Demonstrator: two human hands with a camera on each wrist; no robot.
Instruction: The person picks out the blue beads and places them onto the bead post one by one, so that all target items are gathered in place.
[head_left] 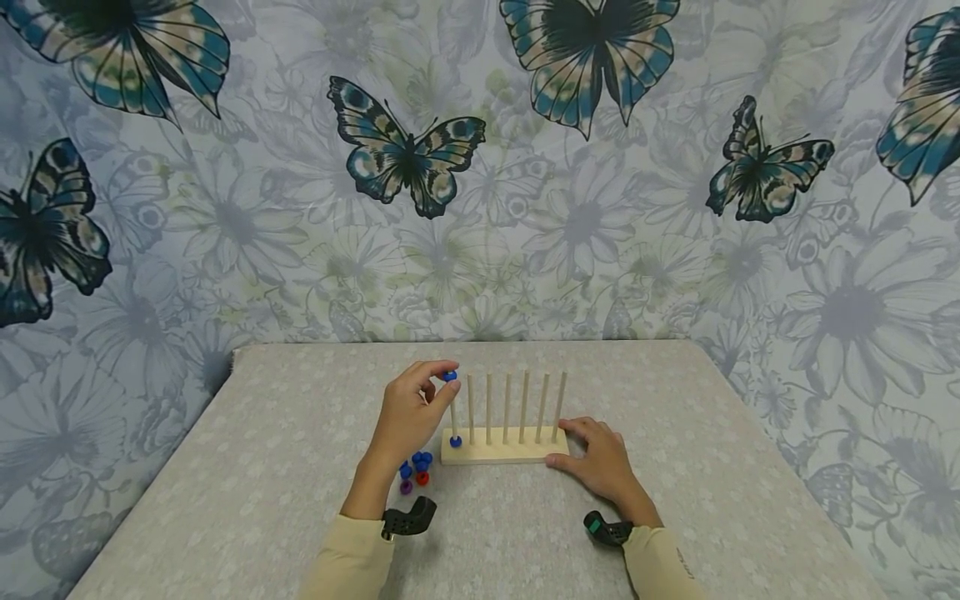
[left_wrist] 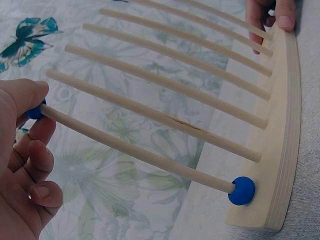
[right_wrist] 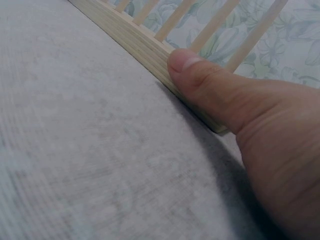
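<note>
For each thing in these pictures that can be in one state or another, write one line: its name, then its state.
left hand: pinches a blue bead at the first peg's top
blue bead: at the peg tip, not yet slid down
second blue bead: threaded, resting on the base
peg rack: upright, other five pegs bare
right hand: steadies the rack's end
loose beads: heaped on the table

rack (head_left: 502,450): pale bare wood, matt, layered plywood edge
dowels (left_wrist: 165,120): smooth unvarnished wood
bead (left_wrist: 242,190): blue, smooth, slightly glossy
bench (head_left: 262,467): grey woven cloth, matt
</note>
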